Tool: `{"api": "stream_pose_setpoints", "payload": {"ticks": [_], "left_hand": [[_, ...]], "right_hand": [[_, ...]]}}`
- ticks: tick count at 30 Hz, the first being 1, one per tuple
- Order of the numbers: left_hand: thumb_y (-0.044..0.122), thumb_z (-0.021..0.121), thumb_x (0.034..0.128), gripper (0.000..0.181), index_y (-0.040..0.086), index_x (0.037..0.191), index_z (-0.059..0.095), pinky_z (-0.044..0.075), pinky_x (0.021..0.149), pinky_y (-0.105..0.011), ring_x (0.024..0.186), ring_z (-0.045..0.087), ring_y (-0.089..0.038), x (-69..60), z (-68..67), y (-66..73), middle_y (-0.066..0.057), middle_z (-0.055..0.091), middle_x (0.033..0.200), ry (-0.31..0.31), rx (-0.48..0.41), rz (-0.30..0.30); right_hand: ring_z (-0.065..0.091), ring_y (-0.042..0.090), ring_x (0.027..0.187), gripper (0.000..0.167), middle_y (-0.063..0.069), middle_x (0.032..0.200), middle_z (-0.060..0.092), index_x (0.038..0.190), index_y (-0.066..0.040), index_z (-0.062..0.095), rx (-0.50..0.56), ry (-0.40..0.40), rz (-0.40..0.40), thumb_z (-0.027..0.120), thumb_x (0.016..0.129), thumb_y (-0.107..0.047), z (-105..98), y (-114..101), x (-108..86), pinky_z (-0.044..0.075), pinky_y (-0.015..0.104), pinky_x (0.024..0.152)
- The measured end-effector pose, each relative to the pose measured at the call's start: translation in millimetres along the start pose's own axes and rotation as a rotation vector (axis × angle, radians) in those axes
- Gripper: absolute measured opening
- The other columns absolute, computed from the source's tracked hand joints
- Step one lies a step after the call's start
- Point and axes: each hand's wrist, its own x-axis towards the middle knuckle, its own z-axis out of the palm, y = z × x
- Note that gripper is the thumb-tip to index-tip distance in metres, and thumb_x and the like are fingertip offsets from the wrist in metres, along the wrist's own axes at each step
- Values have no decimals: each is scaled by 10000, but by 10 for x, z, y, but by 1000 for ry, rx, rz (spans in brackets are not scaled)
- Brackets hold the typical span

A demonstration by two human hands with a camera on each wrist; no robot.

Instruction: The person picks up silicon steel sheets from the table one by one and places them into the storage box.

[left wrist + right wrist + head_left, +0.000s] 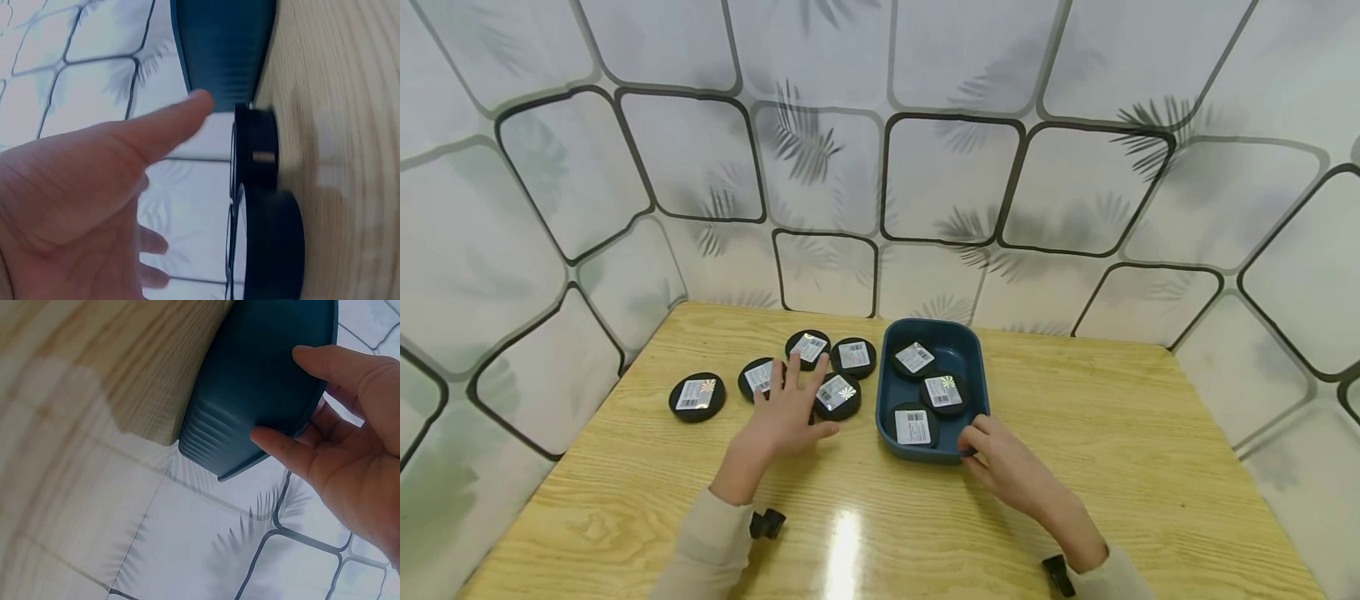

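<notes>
Your right hand [1002,462] grips the bin [917,454] rim; your left hand [782,421] spreads loose fingers over discs [853,357] beside it, three more inside. Reaching stage, seemingly; next calls for curling round one.

Five black discs [697,397] are counted on one wooden table [1090,433]; whether a sixth is hidden by the left hand [784,421] cannot be told. Three further discs [944,393] are contained in one blue bin [958,354]. One white label [913,427] is borne by each, eight altogether. Two hands, two sleeves [711,533] and two black wrist pieces [767,523] are seen.
</notes>
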Motion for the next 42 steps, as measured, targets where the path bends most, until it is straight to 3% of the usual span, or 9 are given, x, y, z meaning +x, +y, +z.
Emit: {"api": "stream_pose_setpoints", "payload": {"ticks": [6,13,19,26,42], "left_hand": [[432,726,884,1032,180,1610,36,193,947,-847,1440,-91,-561,-22,-4,-143,-320,-70,1602,-111,-25,-107],[400,698,915,978,152,1608,54,272,920,-830,1446,-95,-547,-44,8,-180,-324,-61,1601,-202,-70,-146],[373,701,915,964,121,1604,75,352,929,-774,1447,-63,-556,-47,10,-178,-354,-30,1588,-222,-53,-130],[269,711,913,926,57,1590,115,281,1068,-695,1426,-44,-596,-81,-23,-138,-399,-25,1563,-224,-68,-114],[58,698,903,711,-86,1489,320,230,1086,-703,1407,40,-626,-118,-77,-17,-413,43,1551,-204,-58,-90]], "right_hand": [[470,92,807,248,-55,858,494,849,-128,610,0,-25,18,799,782,17,-11,-9,6,479,273,688],[466,88,812,223,-63,865,493,856,-139,612,0,-40,38,784,807,-4,-8,-4,11,481,270,697],[467,88,810,233,-60,861,494,851,-137,608,-2,-25,28,785,800,4,3,7,5,481,269,691],[470,89,813,234,-61,863,495,854,-134,610,1,-24,28,789,796,6,5,9,2,483,269,695],[478,98,817,229,-49,865,502,859,-126,614,2,-21,28,787,793,10,12,16,2,487,279,700]]}}
